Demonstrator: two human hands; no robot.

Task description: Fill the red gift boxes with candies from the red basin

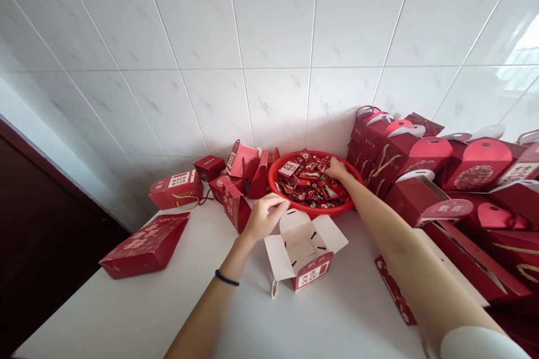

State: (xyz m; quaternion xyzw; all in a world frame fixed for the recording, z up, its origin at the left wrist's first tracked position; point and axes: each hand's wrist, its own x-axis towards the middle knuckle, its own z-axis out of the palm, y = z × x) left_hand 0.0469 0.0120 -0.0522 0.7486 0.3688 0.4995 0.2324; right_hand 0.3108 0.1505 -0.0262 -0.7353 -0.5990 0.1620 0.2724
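A red round basin (332, 211) full of small red-wrapped candies (310, 184) stands against the wall. My right hand (336, 169) reaches over its right side, fingers bent down among the candies; their tips are hidden. A red gift box (312, 277) with white inner flaps spread open stands in front of the basin, its white inside showing. My left hand (266, 214) is at the basin's front left, just above the box's left and rear flaps. Its thumb and forefinger are closed together; I cannot make out anything between them. A cord handle (274, 288) hangs at the box's left.
Many red gift boxes (474, 165) with cord handles are stacked at right. Several smaller red boxes (238, 205) stand left of the basin. A flat-lying red box (145, 245) is on the white table (138, 314) at left. A red patterned piece (393, 290) lies beneath my right forearm.
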